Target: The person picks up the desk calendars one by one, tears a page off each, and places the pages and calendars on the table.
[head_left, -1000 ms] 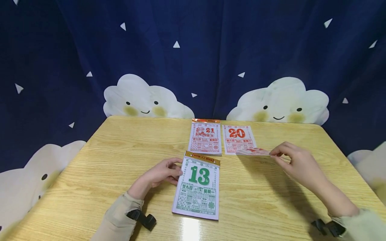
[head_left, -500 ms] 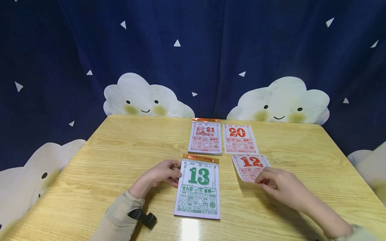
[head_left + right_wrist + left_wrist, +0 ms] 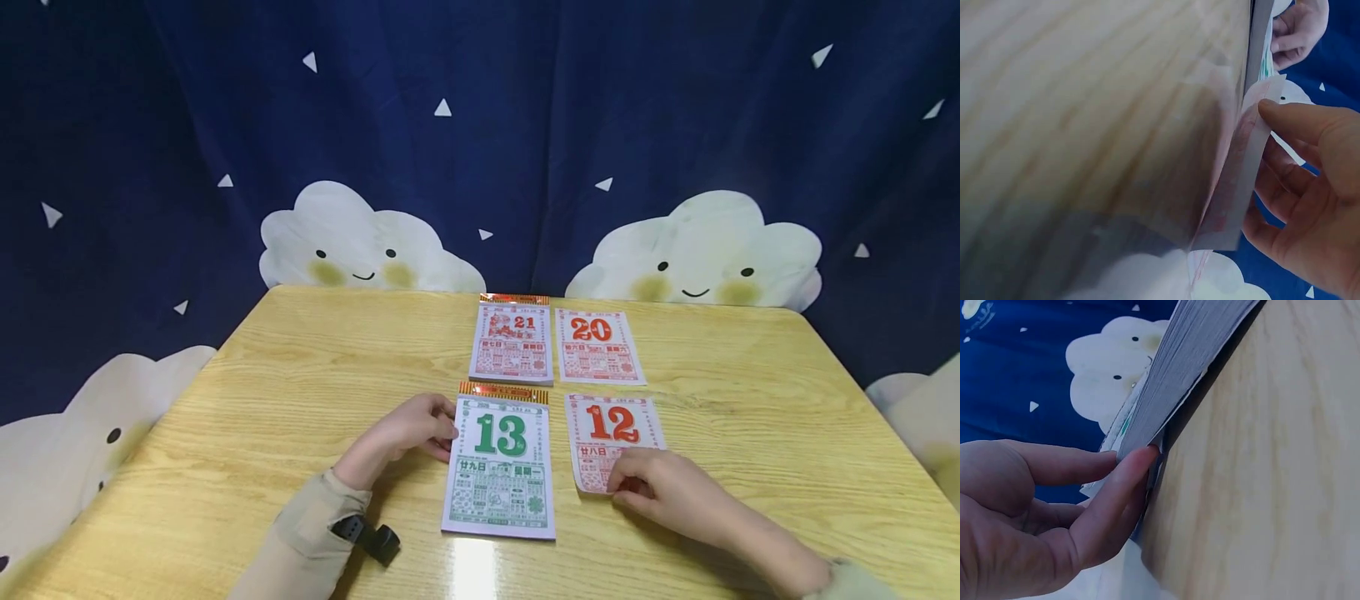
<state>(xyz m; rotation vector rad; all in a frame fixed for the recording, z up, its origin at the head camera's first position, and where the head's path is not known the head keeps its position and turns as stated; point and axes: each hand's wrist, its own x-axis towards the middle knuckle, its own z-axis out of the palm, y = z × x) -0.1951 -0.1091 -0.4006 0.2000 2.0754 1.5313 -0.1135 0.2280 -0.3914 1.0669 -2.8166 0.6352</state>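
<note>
A thick tear-off calendar (image 3: 501,479) topped by a green 13 lies near the front middle of the table. My left hand (image 3: 416,429) grips its left edge; in the left wrist view, thumb and fingers (image 3: 1104,512) pinch the stack of pages (image 3: 1191,356). To the right, a loose calendar sheet (image 3: 610,423) with a red 12 lies beside the block. Its lower right part is hidden by my right hand (image 3: 671,496), which pinches the bottom edge. The right wrist view shows the thin sheet (image 3: 1235,181) with that edge lifted between thumb and fingers.
Behind stands a second calendar block (image 3: 512,346) showing a red 21, lying flat. A loose sheet (image 3: 600,346) with a red 20 lies right of it. The wooden table (image 3: 322,358) ends at a dark blue curtain (image 3: 510,150) with cloud prints.
My right hand has brought the 12 sheet from over the 20 sheet towards me and leftwards, laying it beside the 13 calendar. My left hand keeps its grip; that calendar has turned slightly straighter.
</note>
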